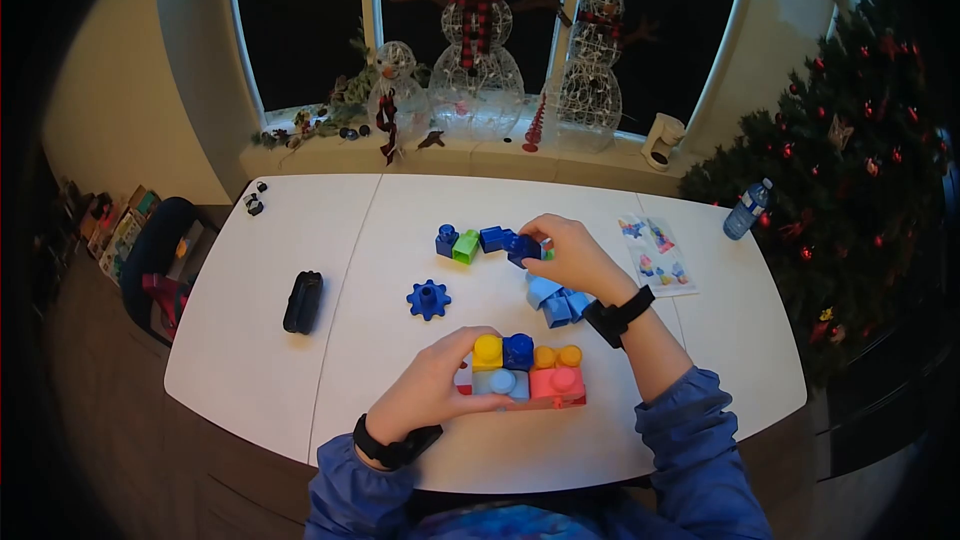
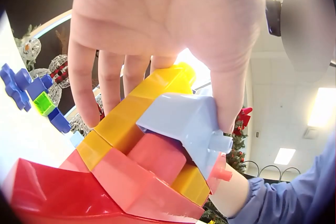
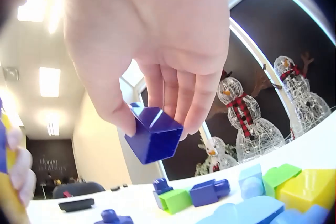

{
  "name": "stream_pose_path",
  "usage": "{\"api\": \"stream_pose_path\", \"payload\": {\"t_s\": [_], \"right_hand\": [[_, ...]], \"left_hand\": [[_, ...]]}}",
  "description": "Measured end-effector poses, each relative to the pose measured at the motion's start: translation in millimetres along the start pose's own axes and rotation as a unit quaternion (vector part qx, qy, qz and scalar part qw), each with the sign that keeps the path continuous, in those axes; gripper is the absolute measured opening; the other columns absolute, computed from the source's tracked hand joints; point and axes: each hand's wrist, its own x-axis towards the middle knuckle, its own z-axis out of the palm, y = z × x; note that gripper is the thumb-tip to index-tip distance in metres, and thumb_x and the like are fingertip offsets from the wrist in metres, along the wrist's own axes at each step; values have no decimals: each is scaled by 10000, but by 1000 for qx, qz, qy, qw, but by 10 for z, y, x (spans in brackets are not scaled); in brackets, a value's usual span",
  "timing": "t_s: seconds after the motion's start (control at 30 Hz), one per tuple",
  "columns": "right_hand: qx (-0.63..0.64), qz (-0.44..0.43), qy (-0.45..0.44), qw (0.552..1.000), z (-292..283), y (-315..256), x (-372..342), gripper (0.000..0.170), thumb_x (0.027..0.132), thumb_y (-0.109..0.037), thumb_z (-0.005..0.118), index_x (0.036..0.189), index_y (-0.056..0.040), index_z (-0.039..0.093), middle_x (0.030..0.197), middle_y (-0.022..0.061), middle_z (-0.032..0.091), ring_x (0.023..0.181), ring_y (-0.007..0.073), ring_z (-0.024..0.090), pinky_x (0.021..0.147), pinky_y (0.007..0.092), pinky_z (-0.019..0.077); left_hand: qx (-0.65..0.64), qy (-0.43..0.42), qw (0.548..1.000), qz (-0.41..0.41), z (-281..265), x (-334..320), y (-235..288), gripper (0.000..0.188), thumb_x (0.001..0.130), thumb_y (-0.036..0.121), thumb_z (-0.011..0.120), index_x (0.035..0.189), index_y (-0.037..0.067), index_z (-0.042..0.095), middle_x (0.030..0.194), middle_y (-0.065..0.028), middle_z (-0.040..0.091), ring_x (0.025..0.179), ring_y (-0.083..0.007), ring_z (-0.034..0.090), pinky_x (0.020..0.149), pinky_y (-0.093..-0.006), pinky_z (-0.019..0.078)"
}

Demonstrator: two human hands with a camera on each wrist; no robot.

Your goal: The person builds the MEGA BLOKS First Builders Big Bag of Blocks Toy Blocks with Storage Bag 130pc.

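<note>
My left hand (image 1: 435, 385) grips the near left side of a block structure (image 1: 560, 386) with yellow, dark blue, light blue, orange and pink blocks. In the left wrist view, the thumb lies by a light blue block (image 2: 181, 116) and the fingers along yellow ones. My right hand (image 1: 575, 260) pinches a dark blue block (image 3: 153, 136) between thumb and fingers, raised above the table in the right wrist view. Beside it lie another dark blue block (image 1: 494, 239), a green block (image 1: 466, 246) and light blue blocks (image 1: 556, 310).
A blue gear-shaped piece (image 1: 429, 300) lies mid-table, with a black case (image 1: 303, 302) to its left. A printed picture sheet (image 1: 657, 255) and a water bottle (image 1: 747, 208) are at the right. Wire snowmen (image 1: 476, 80) stand on the sill behind the white table (image 1: 240, 340).
</note>
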Motion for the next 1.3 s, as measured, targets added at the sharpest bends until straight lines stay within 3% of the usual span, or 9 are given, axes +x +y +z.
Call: {"api": "stream_pose_path", "payload": {"t_s": [0.1, 0.2, 0.3, 0.7, 0.8, 1.0, 1.1, 1.2, 1.3], "right_hand": [[135, 62, 56, 987, -213, -411, -464, 528, 833, -71, 778, 1333, -79, 609, 1135, 150, 700, 1012, 255, 730, 921, 370, 587], [217, 36, 63, 973, -223, -502, -901, 579, 837, -11, 765, 1376, -97, 574, 1182, 102, 659, 989, 178, 713, 916, 326, 580], [261, 14, 60, 963, -99, -551, -1212, 539, 849, 2, 770, 1351, -63, 583, 1199, 92, 681, 950, 167, 712, 904, 317, 579], [106, -73, 89, 988, 11, -680, -1378, 279, 903, -42, 759, 1169, -8, 681, 1165, 143, 724, 785, 180, 702, 749, 305, 570], [113, -47, 23, 992, -14, -760, -1374, 282, 906, -38, 760, 1177, -6, 691, 1192, 162, 727, 896, 245, 723, 814, 339, 571], [117, -57, 3, 991, -114, -739, -1303, 219, 935, -57, 735, 1144, -5, 696, 1184, 160, 729, 943, 257, 722, 839, 345, 567], [118, -55, 57, 990, -270, -440, -1012, 201, 960, -143, 719, 1102, -3, 689, 1113, 154, 734, 921, 278, 732, 777, 366, 575], [28, 119, 85, 989, -278, -69, -722, 251, 940, -186, 738, 1092, 9, 700, 1106, 161, 742, 990, 290, 717, 873, 374, 562], [-104, 124, 38, 986, -94, 460, -572, 344, 880, -243, 780, 1105, 3, 697, 1056, 193, 743, 987, 340, 714, 875, 400, 564]], "left_hand": [[6, 7, 1000, 1, 12, -1, 2, 801, 732, 337, 946, 1378, 68, 557, 1312, -140, 659, 1121, -297, 669, 893, -363, 552], [-2, 5, 1000, -12, 4, 7, 7, 804, 726, 334, 950, 1378, 74, 559, 1323, -137, 658, 1127, -297, 669, 892, -366, 552], [-3, 6, 1000, -14, 0, 6, 23, 800, 727, 329, 949, 1379, 78, 559, 1314, -135, 660, 1124, -294, 670, 891, -368, 552], [-4, 0, 1000, -14, -5, 20, 17, 772, 742, 316, 932, 1373, 76, 558, 1295, -120, 659, 1119, -271, 660, 890, -365, 548], [-13, 0, 1000, -17, 1, 15, 21, 767, 743, 307, 930, 1374, 78, 559, 1296, -113, 655, 1120, -265, 658, 890, -363, 548], [-18, -4, 1000, -23, -6, 13, 8, 767, 742, 300, 931, 1376, 80, 558, 1302, -109, 650, 1122, -261, 655, 889, -362, 549], [-9, -2, 1000, -21, -6, 7, 24, 770, 744, 304, 932, 1378, 81, 557, 1301, -106, 650, 1123, -260, 655, 888, -362, 550], [-9, -8, 1000, -21, -12, 12, 20, 771, 750, 311, 931, 1382, 81, 554, 1308, -107, 649, 1131, -260, 655, 888, -361, 551], [-12, -6, 999, -29, -1, 5, 13, 769, 758, 318, 928, 1385, 81, 551, 1309, -110, 649, 1135, -263, 654, 887, -365, 551]]}}
